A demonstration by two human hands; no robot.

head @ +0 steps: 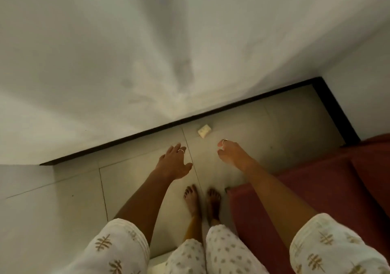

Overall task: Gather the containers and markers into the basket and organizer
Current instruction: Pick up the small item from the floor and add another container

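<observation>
The person is standing barefoot on a floor of large, smooth, pale tiles with thin grout lines. Both arms are reaching forward and down.

The left hand is hanging palm down with its fingers loosely spread; it is holding nothing. A thin ring is sitting on one finger.

The right hand is hanging with its fingers loosely curled; it is also holding nothing. A ring is showing on one fingertip-side finger.

A small pale rectangular block is lying on the floor just beyond both hands, near the dark baseboard that is running along the matte white wall. What it is cannot be told; it is touching neither hand.

A dull red, soft-looking furniture edge is lying under the right arm. The sleeves are white fabric with tan leaf prints.

No basket, organizer or marker is in view.
</observation>
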